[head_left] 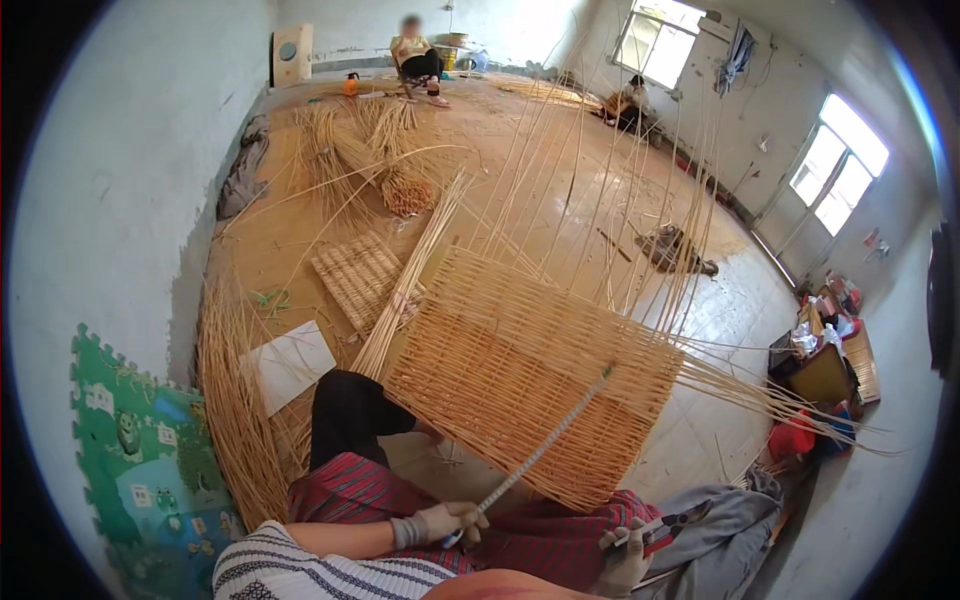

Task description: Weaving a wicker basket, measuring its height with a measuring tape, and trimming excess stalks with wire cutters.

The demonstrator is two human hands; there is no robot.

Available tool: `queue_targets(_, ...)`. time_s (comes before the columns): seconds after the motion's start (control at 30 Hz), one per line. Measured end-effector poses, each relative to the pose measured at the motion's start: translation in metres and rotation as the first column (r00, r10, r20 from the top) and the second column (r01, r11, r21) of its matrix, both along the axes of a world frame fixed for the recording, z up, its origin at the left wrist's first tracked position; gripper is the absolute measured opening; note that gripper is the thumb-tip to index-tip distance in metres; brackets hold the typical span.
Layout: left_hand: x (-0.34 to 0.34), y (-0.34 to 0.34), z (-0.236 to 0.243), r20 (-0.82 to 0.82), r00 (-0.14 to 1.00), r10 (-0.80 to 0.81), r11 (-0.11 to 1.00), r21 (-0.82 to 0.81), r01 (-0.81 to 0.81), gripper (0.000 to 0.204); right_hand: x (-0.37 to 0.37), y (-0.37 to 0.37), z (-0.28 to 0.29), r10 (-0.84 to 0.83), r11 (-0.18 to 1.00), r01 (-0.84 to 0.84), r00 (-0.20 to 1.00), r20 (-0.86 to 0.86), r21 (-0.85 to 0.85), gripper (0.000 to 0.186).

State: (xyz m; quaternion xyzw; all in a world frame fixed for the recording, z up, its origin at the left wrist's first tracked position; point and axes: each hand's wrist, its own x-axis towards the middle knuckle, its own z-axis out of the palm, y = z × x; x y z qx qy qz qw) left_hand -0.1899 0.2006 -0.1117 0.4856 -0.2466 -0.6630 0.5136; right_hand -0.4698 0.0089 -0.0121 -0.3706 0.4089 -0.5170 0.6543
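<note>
A flat woven wicker panel point(530, 370) rests tilted across my lap, with long loose rods point(590, 190) standing up from its far edge and others sticking out to the right. My left hand point(450, 523), in a light work glove, is closed on a tape measure point(548, 441). The tape's narrow blade stretches over the panel, its tip near the panel's right part. My right hand point(626, 562), also gloved, lies low by my right thigh, closed around pruning shears point(662, 532) with red and dark parts. Red checked cloth point(375, 495) covers my lap.
Bundled rods point(240, 400) lie along the left wall by a green foam mat point(150, 470). Beyond the panel are a smaller woven piece point(362, 280), a white board point(290, 365) and rod bundles point(405, 190). Two people point(415, 60) sit farther back. Boxes point(835, 370) stand at right.
</note>
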Motion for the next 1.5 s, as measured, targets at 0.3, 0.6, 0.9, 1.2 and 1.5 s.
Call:
queue_targets(0.3,0.005,-0.029,-0.011,0.087,0.99,0.109,0.993,0.039,-0.113,0.025,0.015,0.015,0.013,0.057,0.998,-0.051,0.977,0.206,-0.035,0.015)
queue_targets(0.6,-0.023,-0.082,0.018,-0.049,0.989,0.142,0.989,0.048,-0.139,0.031,0.013,0.03,0.015,0.059,0.996,-0.052,0.993,0.105,-0.071,0.029)
queue_targets(0.9,-0.045,-0.117,0.036,-0.241,0.95,0.2,0.979,0.02,-0.201,0.026,0.017,0.03,0.009,0.052,0.993,-0.041,0.994,0.098,-0.112,0.026)
queue_targets(1.2,-0.079,-0.107,0.048,-0.161,0.967,0.195,0.979,-0.022,-0.201,0.028,0.018,0.03,0.012,0.068,0.993,-0.058,0.993,0.094,-0.105,0.024)
queue_targets(1.5,-0.092,-0.114,0.002,-0.013,0.99,0.142,0.963,0.235,-0.135,0.027,0.012,0.029,0.01,0.115,0.985,-0.098,0.986,0.119,-0.139,0.028)
